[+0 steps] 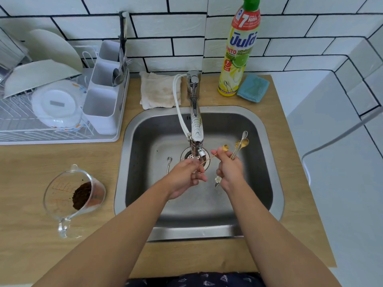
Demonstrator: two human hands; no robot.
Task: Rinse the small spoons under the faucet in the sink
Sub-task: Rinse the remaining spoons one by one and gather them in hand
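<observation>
Over the steel sink [267,141], my left hand [186,175] pinches the thin handle of a gold spoon [224,147] right below the faucet [195,125] spout. The spoon's bowl points right, beside my right thumb. My right hand [230,168] grips a bundle of small gold and silver spoons [241,142], bowls up, with a flower-ended handle [218,179] sticking out below. One silver spoon [169,162] lies on the sink floor left of the drain [187,155].
A measuring jug with coffee grounds [76,195] stands on the wooden counter at left. A dish rack with plates and a cutlery holder [101,100] sits at back left. A cloth [158,90], a dish soap bottle [240,52] and a blue sponge [252,88] line the back.
</observation>
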